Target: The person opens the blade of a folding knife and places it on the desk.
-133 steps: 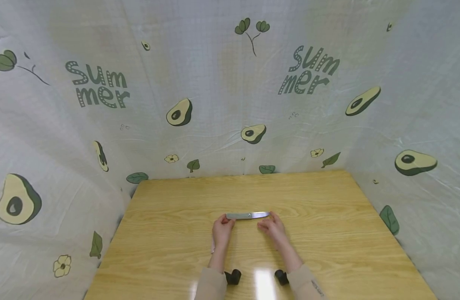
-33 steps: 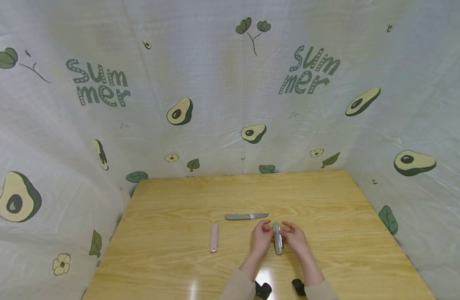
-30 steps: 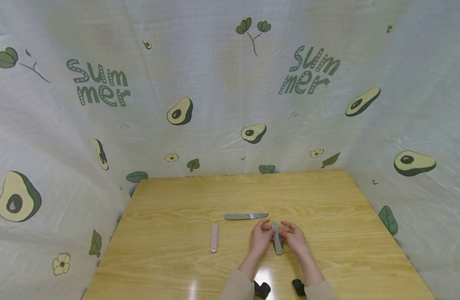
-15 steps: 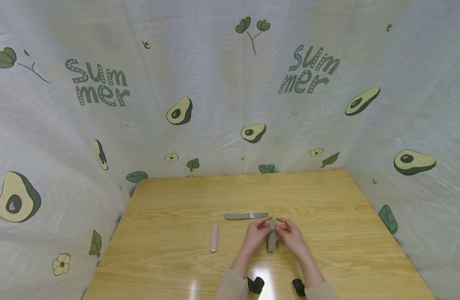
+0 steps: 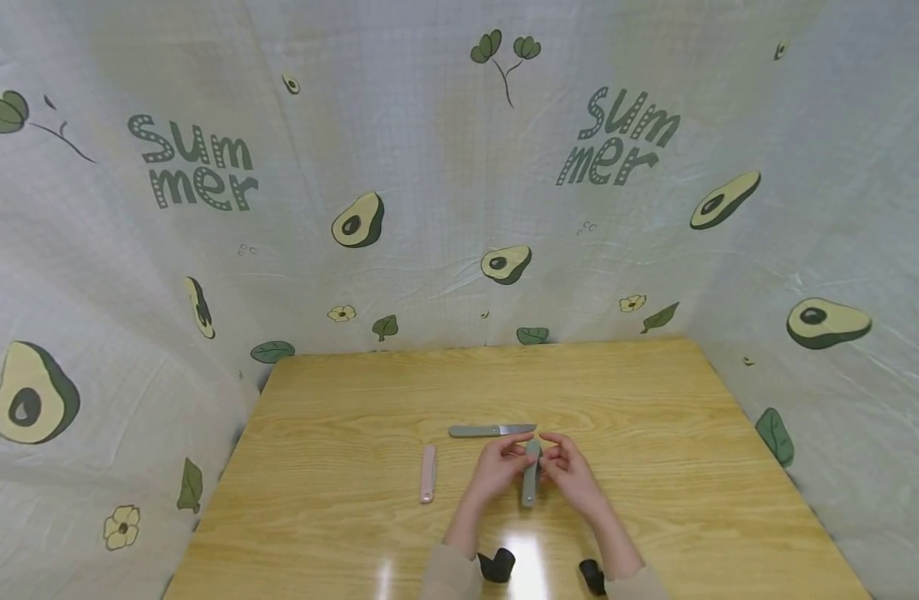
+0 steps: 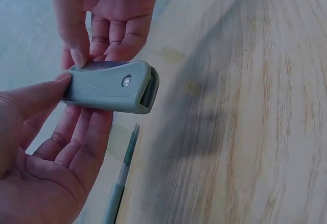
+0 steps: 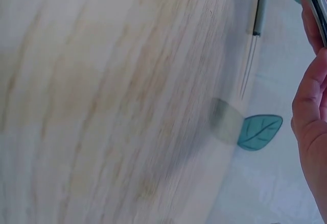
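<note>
A grey-green folding knife is held up between both hands over the table, its blade folded into the handle. My left hand grips it, thumb on the flat side and fingers underneath, as the left wrist view shows around the handle. My right hand pinches the knife's edge; in the left wrist view its thumb presses where a strip of blade shows along the handle. Just beyond the hands lies a second grey-green knife, opened out, blade pointing right. In the right wrist view the right hand is partly cut off.
A pink folded knife lies left of the hands on the wooden table. A white cloth printed with avocados hangs behind the table and along both sides. Black wrist-worn devices show at the wrists.
Earlier the hands were on the knife at the back; it now lies opened there. Both hands have since taken the other green knife, moving it left; its blade edge has turned out of the head view.
</note>
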Action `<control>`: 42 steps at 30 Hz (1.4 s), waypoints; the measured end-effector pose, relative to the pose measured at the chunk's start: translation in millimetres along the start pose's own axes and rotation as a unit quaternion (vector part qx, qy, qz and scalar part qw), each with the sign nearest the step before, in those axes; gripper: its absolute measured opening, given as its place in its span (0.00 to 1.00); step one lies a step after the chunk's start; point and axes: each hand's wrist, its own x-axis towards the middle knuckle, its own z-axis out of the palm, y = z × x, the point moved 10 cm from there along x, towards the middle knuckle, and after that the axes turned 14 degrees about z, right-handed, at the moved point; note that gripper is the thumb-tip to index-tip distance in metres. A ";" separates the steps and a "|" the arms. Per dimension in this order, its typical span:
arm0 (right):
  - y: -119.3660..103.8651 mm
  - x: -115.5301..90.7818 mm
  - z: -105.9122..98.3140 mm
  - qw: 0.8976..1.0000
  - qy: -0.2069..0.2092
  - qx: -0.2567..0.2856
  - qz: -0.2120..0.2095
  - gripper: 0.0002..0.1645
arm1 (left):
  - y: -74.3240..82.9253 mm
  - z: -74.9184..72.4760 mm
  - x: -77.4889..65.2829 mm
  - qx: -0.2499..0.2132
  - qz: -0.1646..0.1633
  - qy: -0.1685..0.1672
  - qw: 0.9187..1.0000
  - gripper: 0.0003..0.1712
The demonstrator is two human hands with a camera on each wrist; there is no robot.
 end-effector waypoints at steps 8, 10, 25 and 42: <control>-0.2 2.1 0.4 1.000 0.007 0.000 -0.003 0.24 | 0.9 -9.5 -0.7 -0.015 -0.003 0.012 1.000 0.22; -0.8 2.5 0.7 1.000 0.008 -0.003 -0.005 0.24 | -0.3 -10.0 -0.2 -0.015 -0.005 0.010 1.000 0.22; -5.5 -1.0 -0.2 0.999 0.011 0.009 -0.034 0.20 | 6.3 -21.3 -3.5 -0.026 -0.017 0.029 0.999 0.23; -5.3 1.1 -14.0 0.986 0.072 0.151 -0.008 0.21 | 1.7 -57.2 -7.6 -0.127 -0.028 0.155 0.979 0.27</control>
